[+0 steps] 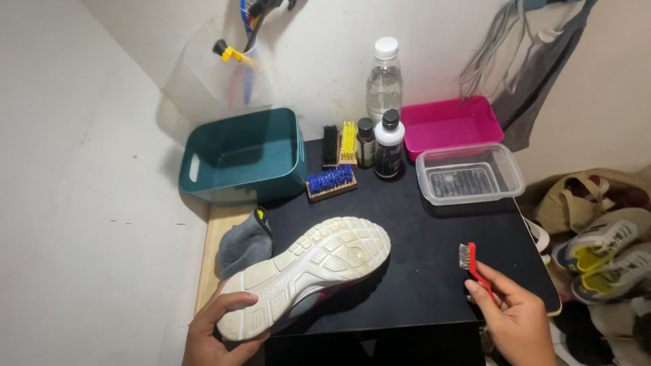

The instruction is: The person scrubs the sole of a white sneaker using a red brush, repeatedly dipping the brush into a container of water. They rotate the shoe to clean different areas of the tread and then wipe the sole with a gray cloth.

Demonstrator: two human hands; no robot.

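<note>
— Which way is the sneaker (308, 274) lying?

— Sole up on the black table (434, 264), long axis running from about 8 o'clock at the heel to 2 o'clock at the toe. It rests partly on a grey cloth (244, 245).

— And your grip on it?

— My left hand (213, 332) cups the heel end, fingers curled round the edge and thumb on the sole. My right hand (519, 318), at 3 o'clock from the shoe and apart from it, pinches the red handle of a small wire brush (472, 263), bristle end pointing to 12 o'clock.

— Behind?

— At 12 o'clock, a blue-bristled brush (330, 181) and a teal bin (244, 157).
</note>
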